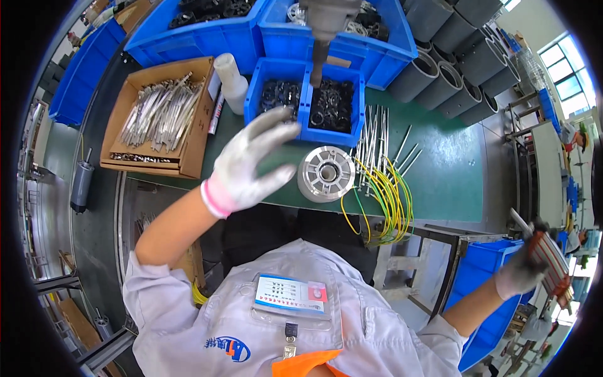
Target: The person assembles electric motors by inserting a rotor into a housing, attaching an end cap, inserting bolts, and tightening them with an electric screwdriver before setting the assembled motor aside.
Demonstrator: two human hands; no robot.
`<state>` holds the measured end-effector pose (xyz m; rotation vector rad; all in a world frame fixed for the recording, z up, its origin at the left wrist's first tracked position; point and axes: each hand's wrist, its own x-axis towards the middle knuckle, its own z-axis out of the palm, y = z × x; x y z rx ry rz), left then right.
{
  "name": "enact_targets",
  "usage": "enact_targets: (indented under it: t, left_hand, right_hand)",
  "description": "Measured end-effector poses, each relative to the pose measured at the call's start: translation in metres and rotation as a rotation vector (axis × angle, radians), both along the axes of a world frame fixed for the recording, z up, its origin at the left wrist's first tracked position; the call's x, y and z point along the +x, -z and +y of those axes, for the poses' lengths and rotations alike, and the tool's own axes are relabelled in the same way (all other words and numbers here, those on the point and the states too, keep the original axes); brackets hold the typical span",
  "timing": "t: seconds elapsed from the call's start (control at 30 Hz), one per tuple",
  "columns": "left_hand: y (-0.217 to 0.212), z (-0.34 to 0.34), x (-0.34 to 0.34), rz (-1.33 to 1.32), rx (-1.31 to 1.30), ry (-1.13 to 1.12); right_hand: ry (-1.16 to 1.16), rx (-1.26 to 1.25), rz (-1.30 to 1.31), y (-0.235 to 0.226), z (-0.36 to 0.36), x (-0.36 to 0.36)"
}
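- Overhead, the left hand (251, 166) is seen gloved in white with a pink cuff, fingers spread wide and nothing held; it is raised above the green mat (452, 169), near the front edge of the small blue divided bin (304, 129).
- The bin is filled with dark rings in both compartments; a grey tool (321, 38) is hung straight above its divider.
- A round silver metal housing (326, 173) is laid flat on the mat, just right of the left hand's fingertips and just in front of the bin; not touched.
- A bundle of yellow-green wires (386, 201) is draped over the mat's near edge, right of the housing; thin metal rods (377, 135) are laid behind it.
- The right hand (521, 273), also gloved, is stretched far to the right, closed around a reddish striped stator-like part (551, 261) above a blue crate (487, 308); well apart from the mat.
- A cardboard box of metal strips (160, 113) is set to the left; a white bottle (231, 81) stands beside it; grey tubes (452, 69) are stacked at the back right.
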<state>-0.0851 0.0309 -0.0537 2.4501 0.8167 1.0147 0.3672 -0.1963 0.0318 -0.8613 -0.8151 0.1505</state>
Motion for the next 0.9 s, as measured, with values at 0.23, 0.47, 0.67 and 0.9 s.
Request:
enact_targets:
  t: [0.23,0.47,0.67,0.9]
  left_hand:
    - [0.042,-0.035,0.002,-0.101,-0.159,-0.039]
    - [0.051,-0.026,0.053,-0.143,-0.285,0.002]
    - [0.055,-0.026,0.052,-0.163,-0.355,0.007]
    - [0.053,-0.027,0.056,-0.148,-0.374,-0.027]
  right_hand:
    - [-0.622,-0.109,-0.219,0.041,0.117,-0.148]
    - [-0.840,-0.258,-0.309,0.072,0.167,-0.222]
    - [-0.913,-0.434,-0.345,0.083,0.175,-0.236]
    - [-0.881,-0.691,-0.179,0.094,0.172,-0.237]
